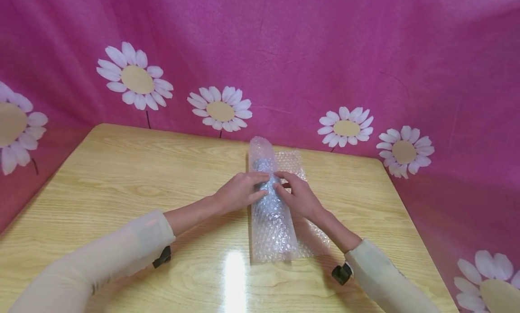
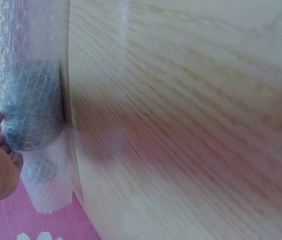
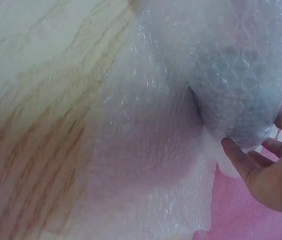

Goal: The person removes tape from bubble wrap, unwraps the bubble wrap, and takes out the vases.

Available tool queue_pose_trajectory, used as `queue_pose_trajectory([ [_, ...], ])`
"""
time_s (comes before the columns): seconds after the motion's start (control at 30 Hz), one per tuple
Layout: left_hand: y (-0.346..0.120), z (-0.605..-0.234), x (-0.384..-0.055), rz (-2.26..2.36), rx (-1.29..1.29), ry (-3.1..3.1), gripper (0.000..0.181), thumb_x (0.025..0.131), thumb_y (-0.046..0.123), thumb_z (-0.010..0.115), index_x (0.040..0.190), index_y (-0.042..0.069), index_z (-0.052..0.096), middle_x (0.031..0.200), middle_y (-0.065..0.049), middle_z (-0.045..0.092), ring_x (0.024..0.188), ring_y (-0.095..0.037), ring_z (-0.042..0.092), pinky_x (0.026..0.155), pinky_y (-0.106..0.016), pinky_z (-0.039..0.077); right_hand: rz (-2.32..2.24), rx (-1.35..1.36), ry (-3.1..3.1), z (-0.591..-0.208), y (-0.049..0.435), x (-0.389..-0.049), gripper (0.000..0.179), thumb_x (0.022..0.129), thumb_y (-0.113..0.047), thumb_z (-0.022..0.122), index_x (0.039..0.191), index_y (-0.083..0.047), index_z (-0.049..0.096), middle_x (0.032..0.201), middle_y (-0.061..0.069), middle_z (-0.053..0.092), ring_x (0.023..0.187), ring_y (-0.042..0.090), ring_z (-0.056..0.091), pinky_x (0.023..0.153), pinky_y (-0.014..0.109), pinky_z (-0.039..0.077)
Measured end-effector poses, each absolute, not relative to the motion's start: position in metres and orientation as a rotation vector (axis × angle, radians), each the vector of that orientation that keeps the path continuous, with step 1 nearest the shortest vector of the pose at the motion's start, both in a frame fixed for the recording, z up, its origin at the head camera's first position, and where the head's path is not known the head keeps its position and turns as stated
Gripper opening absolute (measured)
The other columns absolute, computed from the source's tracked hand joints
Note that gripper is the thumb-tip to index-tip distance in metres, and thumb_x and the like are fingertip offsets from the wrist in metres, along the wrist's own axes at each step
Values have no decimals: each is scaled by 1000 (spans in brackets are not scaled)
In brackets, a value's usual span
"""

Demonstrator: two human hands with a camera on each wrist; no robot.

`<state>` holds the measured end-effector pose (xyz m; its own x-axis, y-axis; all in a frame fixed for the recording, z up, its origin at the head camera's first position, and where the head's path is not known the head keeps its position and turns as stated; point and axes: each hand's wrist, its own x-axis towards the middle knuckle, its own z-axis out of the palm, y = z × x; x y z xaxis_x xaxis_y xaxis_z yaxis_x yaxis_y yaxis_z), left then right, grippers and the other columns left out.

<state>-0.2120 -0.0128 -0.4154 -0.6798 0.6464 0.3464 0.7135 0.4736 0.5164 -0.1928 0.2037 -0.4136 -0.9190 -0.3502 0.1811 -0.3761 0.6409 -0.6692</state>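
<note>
A long roll of clear bubble wrap lies on the table, with a bluish-grey cylindrical object showing blurrily through its layers. My left hand rests its thumb and fingers on the roll's upper left side. From the right, my right hand touches the same stretch, its fingers spread with the thumb apart from them. In the right wrist view, the fingertips press lightly against the wrapped object near one end. What the cylinder is cannot be made out under the wrap.
A flat, loose part of the bubble wrap spreads to the right of the roll. All of it lies on a wood-grain table. A pink cloth with daisies hangs behind and beside the table.
</note>
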Motion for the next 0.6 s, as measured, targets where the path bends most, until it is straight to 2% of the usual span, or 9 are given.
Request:
queue_pose_trajectory([
  [0.2,-15,-416,-212,-1049,-1167,-2629,43,95,18,71,133,1,62,133,-12,62,127,-23,55,104,-33,45,1203,623,-2825,-412,205,-190,39,102,-12,57,139,-1,54,140,20,54,111,35,64,91,46,55],
  [0.43,-18,-420,-211,-1210,-1125,-2592,42,93,15,72,131,1,63,131,-12,64,125,-23,56,105,-34,45,1244,694,-2791,-411,206,-189,42,98,1,54,140,1,54,139,22,54,114,38,62,95,48,52],
  [0.6,-22,-423,-210,-1310,-1095,-2567,40,92,14,73,130,2,64,131,-10,64,127,-22,55,107,-35,43,1280,754,-2795,-412,207,-190,45,98,2,56,142,0,52,143,21,51,119,38,58,97,48,51],
])
